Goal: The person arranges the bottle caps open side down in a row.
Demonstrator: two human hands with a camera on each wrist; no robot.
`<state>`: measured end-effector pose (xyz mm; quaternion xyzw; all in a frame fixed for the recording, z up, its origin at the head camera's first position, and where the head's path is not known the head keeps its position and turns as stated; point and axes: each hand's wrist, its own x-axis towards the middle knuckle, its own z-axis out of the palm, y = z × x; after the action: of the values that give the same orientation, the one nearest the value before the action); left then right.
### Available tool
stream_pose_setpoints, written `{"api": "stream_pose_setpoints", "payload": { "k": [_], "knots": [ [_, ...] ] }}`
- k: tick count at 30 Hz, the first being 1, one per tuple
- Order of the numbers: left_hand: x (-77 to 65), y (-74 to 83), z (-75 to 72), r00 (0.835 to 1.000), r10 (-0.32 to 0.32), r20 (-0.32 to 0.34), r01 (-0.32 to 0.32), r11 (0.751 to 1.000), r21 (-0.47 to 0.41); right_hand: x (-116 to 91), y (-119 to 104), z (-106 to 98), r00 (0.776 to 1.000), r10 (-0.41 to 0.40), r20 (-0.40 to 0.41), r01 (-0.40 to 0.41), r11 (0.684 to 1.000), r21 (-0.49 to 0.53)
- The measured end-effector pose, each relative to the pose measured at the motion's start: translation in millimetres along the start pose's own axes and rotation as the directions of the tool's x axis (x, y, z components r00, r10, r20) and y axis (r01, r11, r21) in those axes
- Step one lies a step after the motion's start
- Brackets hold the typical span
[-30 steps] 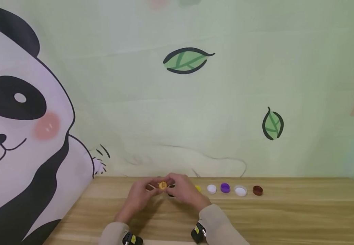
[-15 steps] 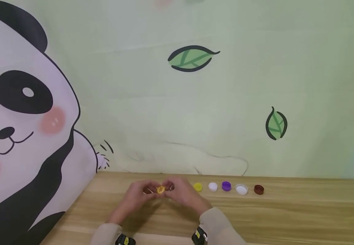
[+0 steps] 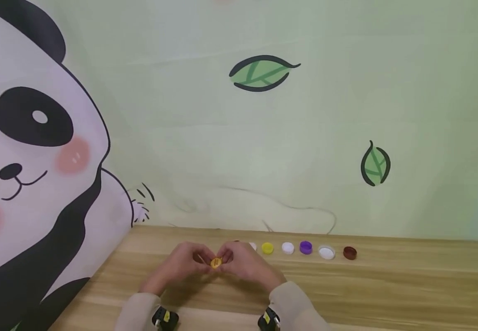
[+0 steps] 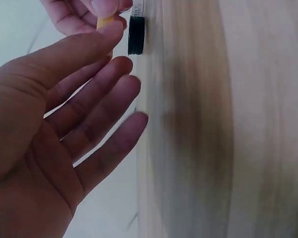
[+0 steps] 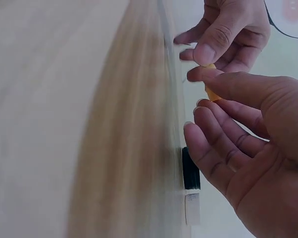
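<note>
A small orange-yellow bottle cap (image 3: 215, 263) is held up off the table between both hands, its printed round face towards the head camera. My left hand (image 3: 184, 262) pinches its left side with thumb and forefinger; in the left wrist view the other fingers of that hand spread loosely. From the right, my right hand (image 3: 243, 263) pinches the cap's other edge. The right wrist view shows an orange strip of the cap (image 5: 211, 93) between the fingertips. Behind the hands a dark ridged cap (image 4: 136, 35) stands on the table.
Along the back of the wooden table (image 3: 388, 285) runs a row of caps: a yellow cap (image 3: 267, 248), a white cap (image 3: 287, 248), a purple cap (image 3: 306, 248), a whitish cap (image 3: 326, 252) and a brown cap (image 3: 349, 253). A panda-printed wall (image 3: 197, 138) rises behind.
Both hands have come down and nearer the person with the orange-yellow cap between them. More of the row of caps now shows beside the right hand. The head view has shifted slightly.
</note>
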<state>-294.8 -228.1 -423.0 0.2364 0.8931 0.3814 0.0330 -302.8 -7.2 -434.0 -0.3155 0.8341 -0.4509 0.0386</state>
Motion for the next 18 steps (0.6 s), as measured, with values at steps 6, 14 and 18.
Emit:
{"api": "stream_pose_setpoints", "payload": {
  "k": [6,14,18],
  "knots": [
    [0.3,0.8,-1.9,0.999,-0.022,0.038,0.022,1.0,0.016,-3.2,-1.1,-1.2,0.999,0.014,0.03,-0.014,1.0,0.008],
    [0.4,1.6,-2.7,0.994,-0.04,0.103,0.04,0.999,-0.002,-8.5,-0.4,-0.7,0.998,-0.006,0.058,0.006,1.0,-0.002],
    [-1.1,1.7,-3.2,0.99,-0.047,0.134,0.049,0.999,-0.011,-10.0,-0.3,0.7,0.997,0.007,0.077,-0.008,1.0,0.018]
  ]
}}
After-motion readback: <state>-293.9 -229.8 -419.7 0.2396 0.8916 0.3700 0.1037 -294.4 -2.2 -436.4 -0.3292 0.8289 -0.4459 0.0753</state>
